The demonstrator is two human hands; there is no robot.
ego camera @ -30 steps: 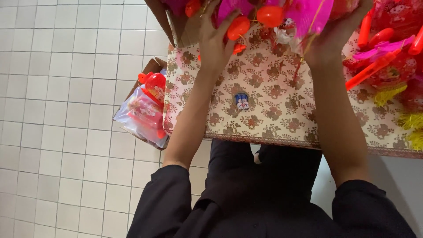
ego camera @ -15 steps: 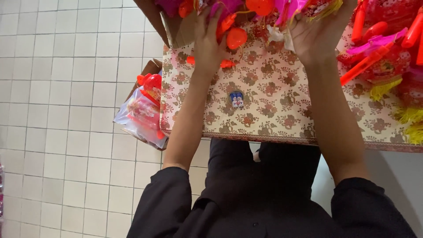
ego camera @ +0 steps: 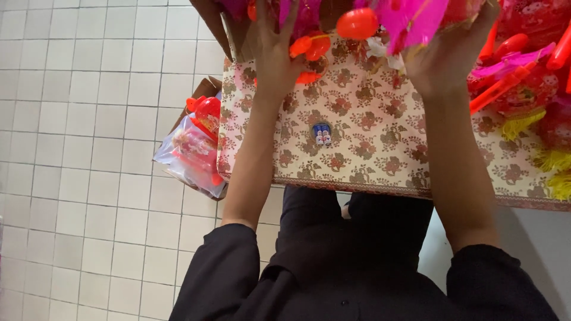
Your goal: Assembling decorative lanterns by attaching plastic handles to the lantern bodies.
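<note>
While both hands work at the far edge of the worktop (ego camera: 380,160), the left hand (ego camera: 275,56) lies spread with fingers apart over a cluster of small orange-red plastic pieces (ego camera: 309,50), touching them but not visibly closed on any. The right hand (ego camera: 446,56) is cupped around a bright pink decoration (ego camera: 416,18) at the far right of centre; whether its fingers are fully clamped cannot be told, since the decoration hides them. An orange oval piece (ego camera: 357,22) sits between the hands, just beside the pink decoration. Judged from the layout, the sorting or assembly is mid-course: many red, pink and yellow items (ego camera: 523,89) remain heaped on the right of the worktop, and nothing finished is set apart. Two small batteries (ego camera: 322,135) lie untouched at the centre of the floral cloth. Open room exists on the near half of the cloth, between the forearms. The left edge is close to the left hand; below it, on the tiled floor (ego camera: 77,148), a cardboard box with bagged red toys (ego camera: 193,142) stands against the worktop.
</note>
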